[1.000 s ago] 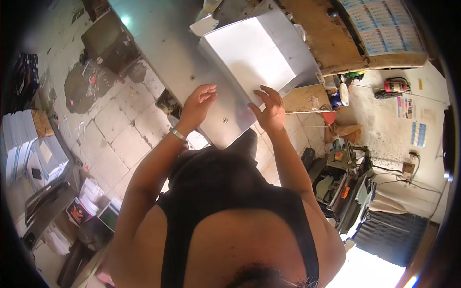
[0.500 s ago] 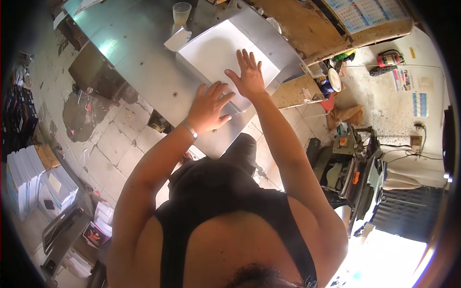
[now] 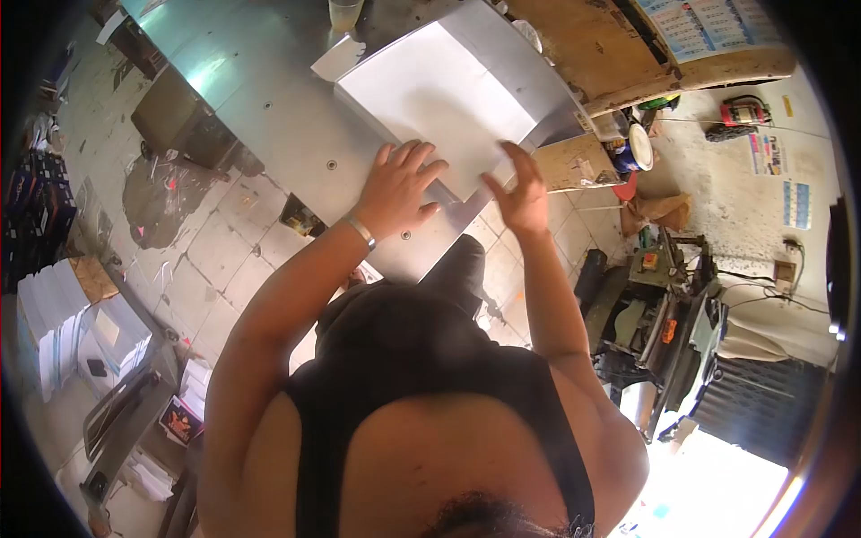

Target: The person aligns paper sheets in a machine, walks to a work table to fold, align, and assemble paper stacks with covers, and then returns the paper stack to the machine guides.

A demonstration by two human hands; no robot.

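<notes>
Locate the white paper [image 3: 453, 94] lying flat inside the shallow metal tray [image 3: 558, 97], with the near corner pointing toward the body. For good alignment, apply light, even contact along the edges with flat fingertips; avoid pressing on the middle, and guard against buckling or raised corners. Judge squareness against the tray's raised side.

Place relative to fingers: just beyond the left hand [image 3: 395, 190], across the tray's near left side, and just beside the fingertips of the right hand [image 3: 525, 199], at the near right edge. Read the left hand as open, with fingers spread and thumb apart, gripping nothing. Read the right hand as open also, with fingers slightly bent and thumb apart; contact with the paper, cannot tell.

Outward, note the torn-edged white scrap [image 3: 339, 59] beside the tray's far left corner, the translucent cup [image 3: 345, 13] beyond, and the metal tabletop [image 3: 278, 134] beneath.
</notes>
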